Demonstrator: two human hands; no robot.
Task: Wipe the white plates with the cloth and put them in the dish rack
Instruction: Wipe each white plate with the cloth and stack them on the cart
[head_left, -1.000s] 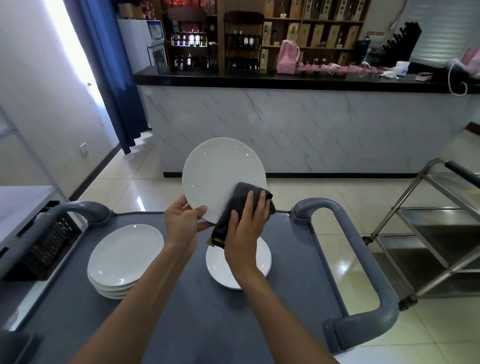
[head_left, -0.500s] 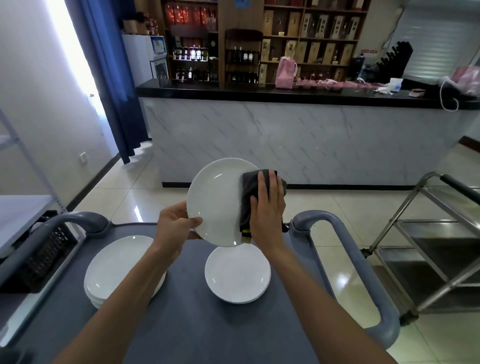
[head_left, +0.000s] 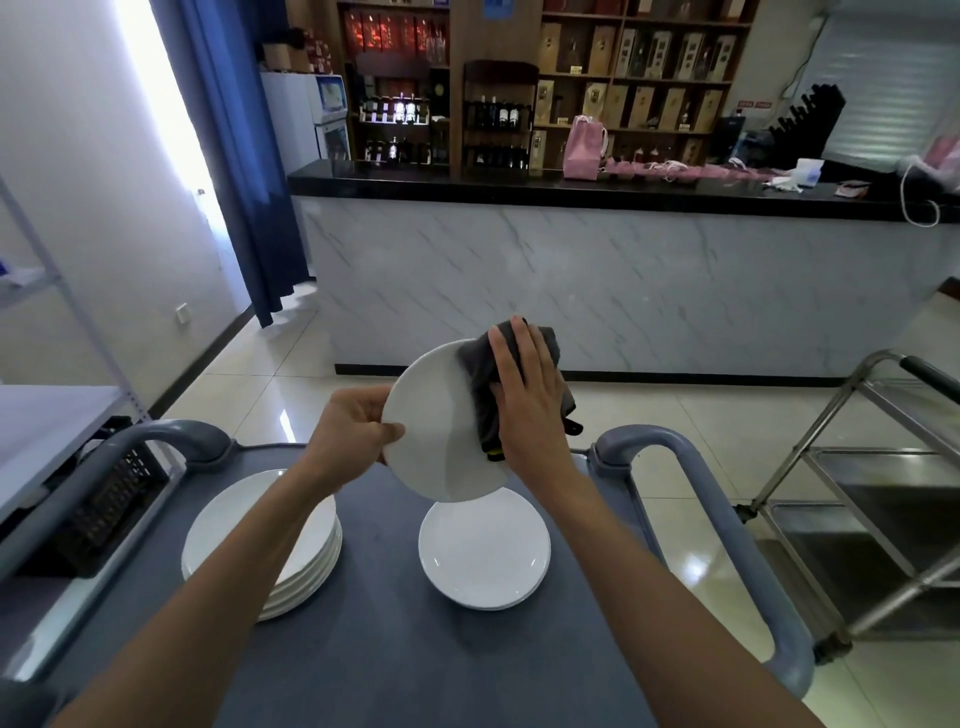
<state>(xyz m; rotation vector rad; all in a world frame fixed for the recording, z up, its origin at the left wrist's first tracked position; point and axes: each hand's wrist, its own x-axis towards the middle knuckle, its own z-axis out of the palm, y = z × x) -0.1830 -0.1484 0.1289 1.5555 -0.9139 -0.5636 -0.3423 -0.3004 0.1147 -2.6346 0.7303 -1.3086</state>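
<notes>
White plate pinched by left hand; right hand flat on one cloth.

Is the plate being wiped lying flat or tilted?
Tilted. The plate is held up off the cart, its face toward the camera, gripped at its edge by the left hand.
</notes>
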